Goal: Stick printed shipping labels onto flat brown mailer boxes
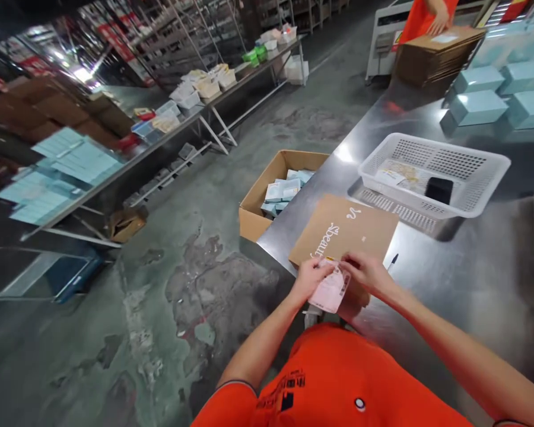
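Observation:
A white printed label sheet (329,293) hangs between my two hands, in front of a flat brown cardboard box (360,228) with white lettering. My left hand (310,277) pinches the sheet's upper left side. Closed at its upper right corner, my right hand (365,273) grips the same sheet with thumb and fingers. The box lies at the corner of the metal table (427,308), its near edge partly hidden by my hands and the sheet. Just right of the box is a black-tipped pen (392,263).
A white perforated basket (480,163) holds papers and a dark phone-like object (439,190). Beyond stand pale blue boxes (479,108) and stacked cardboard (436,56) near another person's hand (439,22). An open carton (253,207) with light blue packets stands beside the table.

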Motion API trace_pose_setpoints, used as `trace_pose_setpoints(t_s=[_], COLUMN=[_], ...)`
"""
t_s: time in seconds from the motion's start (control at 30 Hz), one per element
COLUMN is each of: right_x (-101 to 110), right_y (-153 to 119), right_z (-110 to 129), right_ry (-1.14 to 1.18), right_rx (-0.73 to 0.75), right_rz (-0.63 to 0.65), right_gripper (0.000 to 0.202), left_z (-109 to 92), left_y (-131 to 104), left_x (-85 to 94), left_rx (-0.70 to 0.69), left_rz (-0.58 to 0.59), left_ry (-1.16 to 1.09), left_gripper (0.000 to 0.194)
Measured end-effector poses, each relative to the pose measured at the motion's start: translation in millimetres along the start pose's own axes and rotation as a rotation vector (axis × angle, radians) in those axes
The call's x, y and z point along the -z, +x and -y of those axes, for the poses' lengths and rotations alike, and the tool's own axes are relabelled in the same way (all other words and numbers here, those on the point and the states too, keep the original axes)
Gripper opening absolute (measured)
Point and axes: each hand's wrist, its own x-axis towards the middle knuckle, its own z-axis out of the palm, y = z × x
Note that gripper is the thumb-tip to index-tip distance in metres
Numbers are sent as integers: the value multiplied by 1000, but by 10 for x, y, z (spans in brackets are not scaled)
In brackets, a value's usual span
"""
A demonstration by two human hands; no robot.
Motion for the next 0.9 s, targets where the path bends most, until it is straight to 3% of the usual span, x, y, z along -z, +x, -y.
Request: trace_pose_setpoints(t_s=[0.13, 0.2, 0.3, 0.4, 0.47, 0.57, 0.67, 0.73, 0.8, 0.9], right_x=[37, 73, 23, -266, -550, -836, -699, -439, -179, 140], right_y=[427, 600, 680, 633, 614, 616, 506, 279, -53, -566], right_z=[-293, -389, -398, -288, -207, -182, -332, -493, -648, -796], right_ry=[-247, -446, -709, -803, -813, -832, -740, -641, -465, -98], right_rx=[-68, -104, -174, -152, -78, -22, -64, -262, -561, -790], right_rz=[-155, -139, -123, -197, -205, -162, -167, -356, -524, -527], right_gripper=[25, 27, 46, 58, 61, 65, 60, 58, 56, 42], left_z=[518, 795, 1114, 1166, 1041, 752, 535, 479, 474, 440], left_y=[-168, -380, -735, -835, -657, -185, 106, 73, -86, -321], left_x=[333, 561, 911, 1177, 1254, 1195, 1008, 882, 781, 657], left_rx=[142, 195, 245, 207, 42, -209, -254, -276, -310, -318], left_rz=[-71, -88, -85, -122, -141, -99, -27, 4, 61, 212], left_ry=[16, 34, 61, 87, 163, 407, 608, 671, 666, 507], left_gripper=[65, 66, 63, 53, 41, 31, 29, 28, 28, 31])
